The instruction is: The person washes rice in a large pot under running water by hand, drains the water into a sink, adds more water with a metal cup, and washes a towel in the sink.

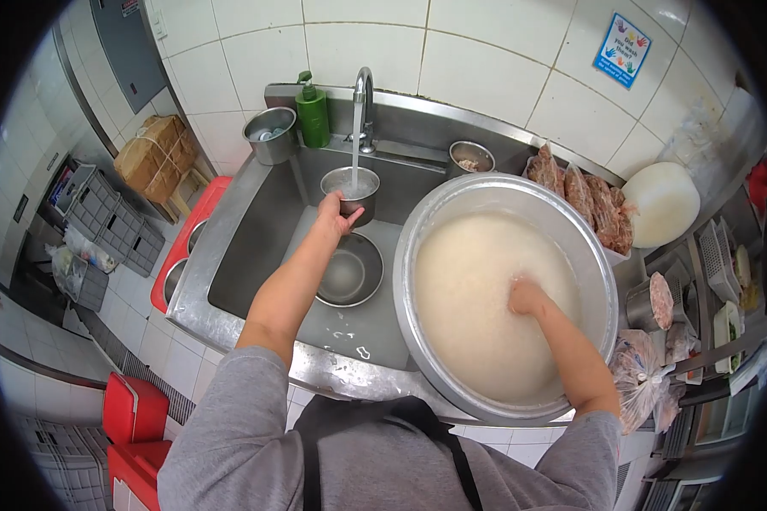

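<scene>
Under the running faucet (363, 111), my left hand (339, 213) holds a small metal cup (362, 203), and the stream of water falls into it. Below the cup, a round metal bowl (349, 271) sits in the sink (256, 247). My right hand (527, 295) is partly sunk in cloudy whitish water (486, 341) inside a large metal pot (407, 315) at the sink's right side. The fingers of that hand are hidden under the water.
A green pump bottle (313, 115) and a metal container (271, 136) stand at the sink's back left. Behind the pot are a small metal bowl (471, 158) and bagged meat (578, 200). Red stools (135, 409) stand at lower left.
</scene>
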The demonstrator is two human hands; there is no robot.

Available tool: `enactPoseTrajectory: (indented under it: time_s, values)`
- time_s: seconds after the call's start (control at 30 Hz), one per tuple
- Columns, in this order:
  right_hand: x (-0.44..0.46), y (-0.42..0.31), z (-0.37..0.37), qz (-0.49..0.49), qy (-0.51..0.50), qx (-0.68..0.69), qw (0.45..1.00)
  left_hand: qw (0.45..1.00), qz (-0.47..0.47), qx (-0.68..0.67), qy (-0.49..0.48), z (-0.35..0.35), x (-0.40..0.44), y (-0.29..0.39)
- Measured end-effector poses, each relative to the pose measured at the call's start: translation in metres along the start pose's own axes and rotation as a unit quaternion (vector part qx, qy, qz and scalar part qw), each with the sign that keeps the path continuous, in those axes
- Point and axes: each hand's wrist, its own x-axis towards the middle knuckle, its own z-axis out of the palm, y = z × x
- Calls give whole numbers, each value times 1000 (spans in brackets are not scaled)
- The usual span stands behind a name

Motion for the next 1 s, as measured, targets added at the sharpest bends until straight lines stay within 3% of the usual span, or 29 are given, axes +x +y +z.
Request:
enactPoseTrajectory:
  time_s: [0.03, 0.1, 0.17, 0.2, 0.27, 0.37, 0.43, 0.5, 0.57, 0.73, 0.77, 0.8, 0.9, 0.97, 1.0]
  values:
    - [2, 0, 1, -1, -9, -42, 999, 999, 14, 11, -47, 2, 2, 5]
    - [-2, -2, 3, 0, -13, -85, 996, 999, 22, 5, -34, 18, -6, 14]
    - [-11, -3, 6, -35, 135, -40, 989, 999, 37, 0, -28, 32, -10, 24]
    - [-10, -3, 5, -34, 138, -39, 989, 999, 39, 1, -31, 38, -9, 28]
    - [-5, -4, 1, 7, 54, -21, 998, 999, 42, 14, 3, 51, -9, 36]
    - [-5, -6, -7, 7, -16, -30, 999, 998, 52, -2, -32, 59, -10, 45]
    - [42, 21, 32, -29, 6, -63, 998, 997, 60, 2, -48, 69, -16, 46]
    - [37, 19, 28, -62, 25, -97, 993, 999, 51, 1, -4, 80, -27, 45]
    - [17, 9, 15, -103, 60, -105, 987, 998, 43, 17, -38, 82, -33, 43]
    - [-4, -7, -7, -34, 5, -25, 999, 991, 30, 40, -127, 94, -57, 33]
    - [-4, -6, -5, -26, 6, -14, 1000, 993, 43, 36, -105, 100, -73, 29]
    - [-9, -9, -8, -19, 0, -5, 1000, 983, 44, 89, -156, 103, -86, 26]
    - [-17, -14, -14, -36, 18, -26, 999, 975, 73, 118, -173, 118, -112, 8]
    - [-10, -10, -9, -30, 6, -20, 999, 927, 193, 214, -240, 129, -139, -8]
    - [-3, -7, -6, -41, 9, -33, 999, 927, 185, 219, -241, 134, -148, -17]
